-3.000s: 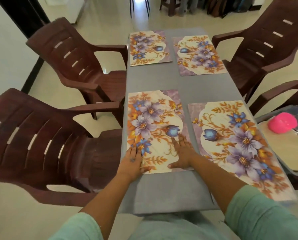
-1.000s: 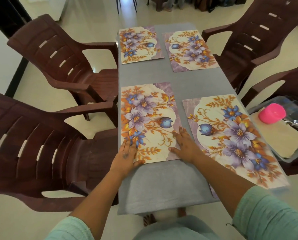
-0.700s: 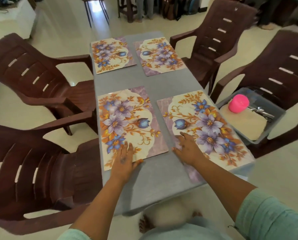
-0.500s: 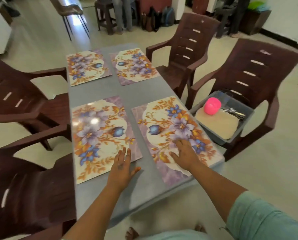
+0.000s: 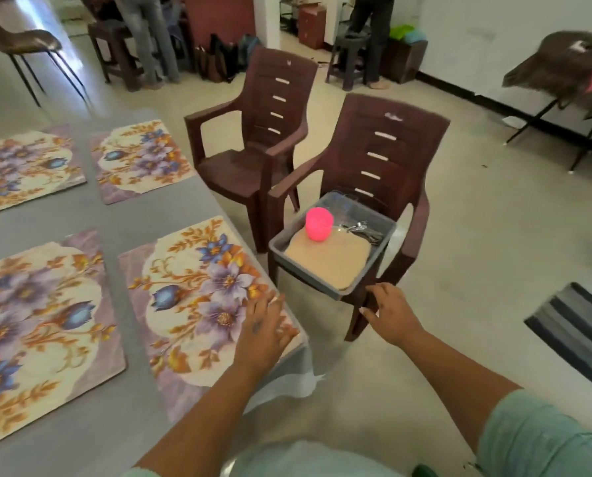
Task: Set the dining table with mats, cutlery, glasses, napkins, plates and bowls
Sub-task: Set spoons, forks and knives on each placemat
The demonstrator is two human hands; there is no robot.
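L hand [image 5: 263, 333] lies flat, fingers straight, on mat [image 5: 198, 297] at table's [image 5: 122, 215] near right corner. R hand [image 5: 392, 313] hangs loose, holding nothing, just by bin [image 5: 279, 244] on chair [image 5: 387, 156]. Bin has pink cup [image 5: 318, 223], cutlery [image 5: 361, 228].

Tub [image 5: 380, 253] on chair [image 5: 384, 160], right of table [image 5: 122, 215].

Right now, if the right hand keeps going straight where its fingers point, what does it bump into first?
Probably the near corner of the grey plastic tub on the brown plastic chair. The right hand points up and left at it, though depth is unclear.
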